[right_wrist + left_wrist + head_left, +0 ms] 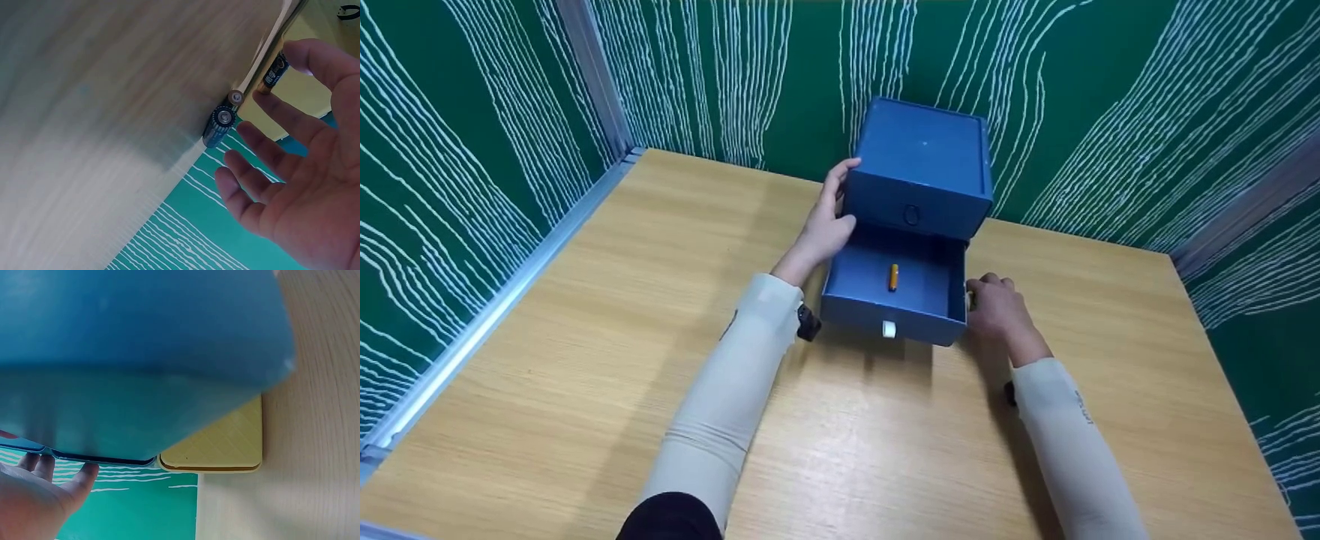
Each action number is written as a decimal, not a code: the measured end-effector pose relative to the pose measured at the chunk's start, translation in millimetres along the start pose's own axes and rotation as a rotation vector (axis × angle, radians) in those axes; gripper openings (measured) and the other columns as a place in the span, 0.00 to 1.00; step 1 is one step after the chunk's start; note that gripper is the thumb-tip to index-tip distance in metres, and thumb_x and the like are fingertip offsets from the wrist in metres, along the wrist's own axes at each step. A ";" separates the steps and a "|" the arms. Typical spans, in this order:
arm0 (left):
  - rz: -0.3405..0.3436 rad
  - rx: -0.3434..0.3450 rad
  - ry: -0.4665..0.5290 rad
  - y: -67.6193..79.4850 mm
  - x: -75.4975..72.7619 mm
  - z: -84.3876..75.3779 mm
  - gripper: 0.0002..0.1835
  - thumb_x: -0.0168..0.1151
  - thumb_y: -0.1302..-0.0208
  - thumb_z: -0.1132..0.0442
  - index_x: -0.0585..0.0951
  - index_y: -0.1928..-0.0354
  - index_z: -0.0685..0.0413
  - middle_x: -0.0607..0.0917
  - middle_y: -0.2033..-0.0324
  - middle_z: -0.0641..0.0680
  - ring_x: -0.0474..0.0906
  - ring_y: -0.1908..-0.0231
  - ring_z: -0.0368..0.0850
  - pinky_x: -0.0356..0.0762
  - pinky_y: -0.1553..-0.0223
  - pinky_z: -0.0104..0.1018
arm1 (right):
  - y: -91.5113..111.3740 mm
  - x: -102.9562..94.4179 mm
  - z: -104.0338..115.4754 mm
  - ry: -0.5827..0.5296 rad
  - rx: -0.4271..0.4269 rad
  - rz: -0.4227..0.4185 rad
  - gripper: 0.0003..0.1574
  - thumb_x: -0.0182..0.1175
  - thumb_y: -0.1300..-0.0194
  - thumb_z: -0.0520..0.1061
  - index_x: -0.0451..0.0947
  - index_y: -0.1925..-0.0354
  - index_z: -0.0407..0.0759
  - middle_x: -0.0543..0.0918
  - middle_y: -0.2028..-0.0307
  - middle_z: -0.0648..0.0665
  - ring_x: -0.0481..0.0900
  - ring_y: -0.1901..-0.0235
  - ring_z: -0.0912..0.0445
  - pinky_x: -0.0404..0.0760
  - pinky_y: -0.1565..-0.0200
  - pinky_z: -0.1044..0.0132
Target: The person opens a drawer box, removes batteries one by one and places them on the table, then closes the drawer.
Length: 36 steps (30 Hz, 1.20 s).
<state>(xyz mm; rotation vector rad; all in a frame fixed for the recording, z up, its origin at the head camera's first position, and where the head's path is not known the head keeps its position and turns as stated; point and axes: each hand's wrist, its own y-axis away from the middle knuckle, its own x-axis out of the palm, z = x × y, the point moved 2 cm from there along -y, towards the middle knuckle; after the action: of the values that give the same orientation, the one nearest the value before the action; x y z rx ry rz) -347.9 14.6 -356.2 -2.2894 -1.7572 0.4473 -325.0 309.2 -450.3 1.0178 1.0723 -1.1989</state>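
Head view: my left hand point(825, 229) is at the left side of the blue upper box point(926, 146), fingers along its side, thumb near the front edge, not clenched. Below that box a blue drawer point(877, 311) sticks out, white tab point(889, 329) on its front, small orange cylinder point(893, 277) lying inside on the drawer floor. My right hand point(997, 307) is just beside the drawer's right wall, low near the worktop point(585, 337); its grip can't be told from here. Pale sleeves point(735, 397) on both forearms, green wall point(810, 75) with white wavy lines behind. Left wrist view: blurred blue surface fills the top; my left fingertips touch the edge of the blue unit, fingers mostly extended, nothing grasped. A yellow box point(222, 444) sits between the blue part and the worktop. Right wrist view: I pinch a dark battery point(275, 71) with a copper end between thumb and index finger, other fingers loosely spread, yellow surface behind. Two more batteries point(218, 128) are close together on the worktop near my fingertips, ends toward the camera.
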 end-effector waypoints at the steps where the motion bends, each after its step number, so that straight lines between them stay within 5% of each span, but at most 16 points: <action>1: 0.001 0.006 0.002 -0.3 0.1 0.2 0.36 0.40 0.45 0.79 0.53 0.37 0.38 0.49 0.35 0.42 0.44 0.35 0.37 0.45 0.36 0.43 | -0.2 0.7 -0.2 0.010 -0.012 -0.004 0.34 0.58 0.52 0.62 0.71 0.52 0.43 0.68 0.54 0.38 0.61 0.56 0.42 0.65 0.59 0.47; 5: 0.003 0.028 0.007 0.0 0.5 -0.8 0.37 0.40 0.47 0.80 0.53 0.37 0.41 0.50 0.35 0.45 0.45 0.35 0.37 0.47 0.36 0.41 | -1.3 2.8 -1.2 0.055 -0.040 -0.009 0.24 0.55 0.48 0.57 0.73 0.58 0.42 0.70 0.57 0.37 0.63 0.59 0.42 0.64 0.62 0.47; 13: 0.006 0.010 0.002 1.7 0.4 -1.1 0.37 0.40 0.46 0.80 0.52 0.37 0.39 0.49 0.34 0.44 0.45 0.35 0.39 0.48 0.37 0.46 | -1.9 5.1 -2.0 0.062 -0.023 0.037 0.25 0.55 0.46 0.52 0.71 0.51 0.42 0.68 0.54 0.36 0.62 0.55 0.42 0.64 0.59 0.46; 21: 0.000 -0.008 -0.019 2.5 0.3 -3.4 0.37 0.40 0.45 0.79 0.52 0.37 0.37 0.48 0.34 0.42 0.43 0.35 0.36 0.46 0.36 0.40 | -0.8 3.9 -1.5 0.077 -0.041 0.014 0.22 0.56 0.48 0.52 0.74 0.55 0.42 0.69 0.55 0.37 0.62 0.55 0.42 0.64 0.61 0.46; 36: 0.003 0.010 -0.004 1.3 -0.8 -0.1 0.36 0.40 0.44 0.79 0.52 0.37 0.38 0.50 0.35 0.43 0.46 0.35 0.36 0.47 0.36 0.37 | 1.8 1.7 3.0 0.077 -0.026 -0.009 0.34 0.58 0.50 0.54 0.67 0.46 0.41 0.67 0.52 0.35 0.60 0.54 0.40 0.63 0.58 0.44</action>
<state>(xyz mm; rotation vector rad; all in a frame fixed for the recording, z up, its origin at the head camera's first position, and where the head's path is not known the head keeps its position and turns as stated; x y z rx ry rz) -346.9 13.6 -356.5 -2.2869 -1.7495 0.4607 -322.9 306.1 -451.3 1.0467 1.1513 -1.1580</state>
